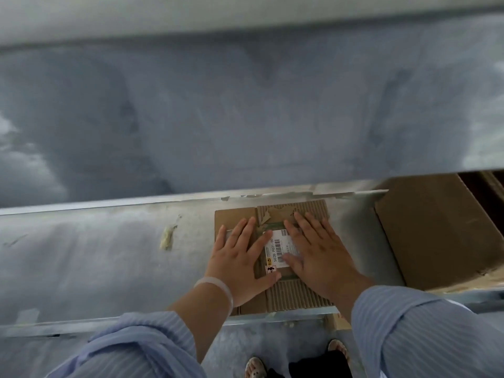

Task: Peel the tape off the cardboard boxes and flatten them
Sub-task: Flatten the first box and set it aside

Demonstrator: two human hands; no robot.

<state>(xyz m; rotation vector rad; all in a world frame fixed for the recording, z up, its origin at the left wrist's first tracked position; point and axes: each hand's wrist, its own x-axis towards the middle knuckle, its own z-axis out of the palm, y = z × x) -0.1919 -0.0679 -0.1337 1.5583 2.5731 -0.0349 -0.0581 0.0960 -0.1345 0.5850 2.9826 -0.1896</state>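
Head view: at the counter's (95,268) near edge lies a small cardboard box (294,296), already collapsed flat, its facing torn to bare corrugation. Left hand (240,260) and right hand (319,255) press on it, fingers straight and spread, either side of the shipping label (281,245). A tape scrap (167,237) lies well left, amid open steel. Farther right, a larger cardboard box (436,227) seems not yet flattened. A raised ledge (163,199) bounds the far side.

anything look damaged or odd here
The cardboard box under the left hand and right hand has its outer paper torn off near the far edge, baring the ribs. A crumpled yellowish scrap lies on the metal table to its left.
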